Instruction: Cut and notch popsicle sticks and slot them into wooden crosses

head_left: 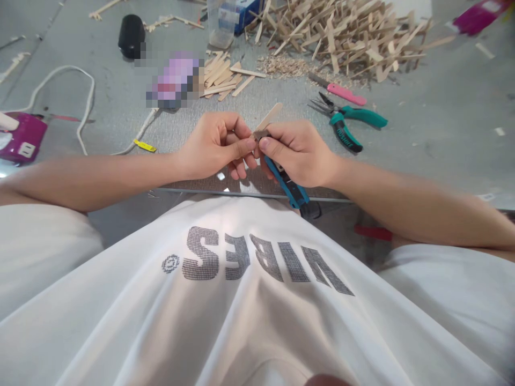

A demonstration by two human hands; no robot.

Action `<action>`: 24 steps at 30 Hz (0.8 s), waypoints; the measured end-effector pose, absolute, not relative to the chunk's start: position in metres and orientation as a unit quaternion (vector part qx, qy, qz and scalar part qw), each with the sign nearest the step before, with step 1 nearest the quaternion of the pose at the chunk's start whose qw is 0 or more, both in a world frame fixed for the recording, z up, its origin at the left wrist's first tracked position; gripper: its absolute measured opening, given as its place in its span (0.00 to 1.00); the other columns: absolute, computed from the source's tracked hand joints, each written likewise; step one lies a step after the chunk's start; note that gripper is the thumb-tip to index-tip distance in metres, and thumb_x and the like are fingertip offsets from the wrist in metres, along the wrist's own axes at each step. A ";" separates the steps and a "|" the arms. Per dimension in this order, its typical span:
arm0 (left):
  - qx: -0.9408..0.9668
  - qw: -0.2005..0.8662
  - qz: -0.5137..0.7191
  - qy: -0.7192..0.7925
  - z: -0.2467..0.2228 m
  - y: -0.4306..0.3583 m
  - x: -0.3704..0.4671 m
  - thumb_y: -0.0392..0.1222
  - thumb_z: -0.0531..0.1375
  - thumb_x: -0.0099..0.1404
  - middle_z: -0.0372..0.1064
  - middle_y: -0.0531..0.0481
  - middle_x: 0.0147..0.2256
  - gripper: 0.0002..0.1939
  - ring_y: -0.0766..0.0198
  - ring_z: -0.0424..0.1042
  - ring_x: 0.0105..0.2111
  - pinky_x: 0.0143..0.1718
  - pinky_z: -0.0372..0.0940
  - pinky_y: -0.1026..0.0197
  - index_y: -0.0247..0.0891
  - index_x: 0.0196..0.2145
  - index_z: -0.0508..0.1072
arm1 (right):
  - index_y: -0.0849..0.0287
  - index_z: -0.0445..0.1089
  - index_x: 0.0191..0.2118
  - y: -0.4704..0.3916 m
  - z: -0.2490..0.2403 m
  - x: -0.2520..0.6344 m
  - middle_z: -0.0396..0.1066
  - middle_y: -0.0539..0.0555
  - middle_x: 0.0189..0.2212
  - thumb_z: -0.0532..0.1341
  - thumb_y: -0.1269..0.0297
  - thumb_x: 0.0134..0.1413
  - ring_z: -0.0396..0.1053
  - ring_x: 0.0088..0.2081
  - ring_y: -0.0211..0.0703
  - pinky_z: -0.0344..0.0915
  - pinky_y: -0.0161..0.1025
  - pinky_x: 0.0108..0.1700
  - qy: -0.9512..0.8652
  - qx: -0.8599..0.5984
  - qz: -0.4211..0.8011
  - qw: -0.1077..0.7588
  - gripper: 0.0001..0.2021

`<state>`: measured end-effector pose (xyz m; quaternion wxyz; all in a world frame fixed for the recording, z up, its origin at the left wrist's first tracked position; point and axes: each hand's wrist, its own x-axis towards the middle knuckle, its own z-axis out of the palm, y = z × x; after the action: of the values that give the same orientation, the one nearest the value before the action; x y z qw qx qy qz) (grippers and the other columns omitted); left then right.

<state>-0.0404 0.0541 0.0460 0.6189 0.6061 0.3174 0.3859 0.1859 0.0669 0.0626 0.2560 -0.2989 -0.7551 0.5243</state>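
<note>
My left hand (225, 143) is closed in a pinch, thumb and forefinger meeting my right hand's fingertips at the base of a flat wooden stick (272, 114). The stick's rounded end points up and away between the hands. In my right hand (301, 150) is a blue-and-black handled tool (287, 185), its handle slanting down past the table edge. A small brownish piece (262, 135) shows at the fingertips; I cannot tell what it is. My fingers hide the tool's working end.
Green-handled pliers (350, 120) and a pink-handled knife (346, 93) lie to the right. Behind are a big heap of sticks (333, 32), shavings (285, 66) and a smaller stick pile (221, 75). A phone (175, 80) with a white cable (92, 91) and a black case (131, 36) lie left.
</note>
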 end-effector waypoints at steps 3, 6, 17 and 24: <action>0.599 0.622 0.394 0.316 0.044 0.055 -0.040 0.58 0.77 0.69 0.85 0.53 0.29 0.23 0.66 0.81 0.22 0.23 0.77 0.64 0.42 0.37 0.70 | 0.53 0.67 0.34 0.068 0.060 0.186 0.70 0.48 0.22 0.66 0.38 0.74 0.67 0.21 0.38 0.62 0.37 0.20 -0.741 -0.301 0.534 0.272 0.24; 0.595 0.617 0.399 0.327 0.045 0.056 -0.040 0.53 0.75 0.73 0.85 0.53 0.30 0.21 0.66 0.81 0.23 0.23 0.76 0.63 0.43 0.37 0.69 | 0.52 0.66 0.36 0.068 0.058 0.185 0.71 0.48 0.24 0.66 0.32 0.70 0.69 0.21 0.39 0.65 0.39 0.21 -0.735 -0.315 0.531 0.281 0.27; 0.603 0.589 0.386 0.375 0.046 0.054 -0.036 0.44 0.72 0.76 0.85 0.53 0.29 0.16 0.69 0.75 0.21 0.17 0.60 0.63 0.43 0.34 0.70 | 0.52 0.66 0.31 0.059 0.061 0.181 0.69 0.50 0.23 0.62 0.39 0.78 0.64 0.23 0.40 0.65 0.41 0.26 -0.768 -0.343 0.461 0.283 0.26; 0.614 0.575 0.366 0.398 0.049 0.053 -0.036 0.53 0.75 0.74 0.84 0.51 0.30 0.22 0.69 0.76 0.21 0.19 0.59 0.64 0.42 0.34 0.68 | 0.53 0.69 0.33 0.062 0.057 0.182 0.69 0.50 0.22 0.63 0.35 0.76 0.65 0.22 0.39 0.61 0.39 0.21 -0.750 -0.330 0.507 0.266 0.27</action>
<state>-0.0365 0.0533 0.0487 0.5752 0.6142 0.3978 0.3656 0.1824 0.0620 0.0569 0.2663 -0.3301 -0.7501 0.5074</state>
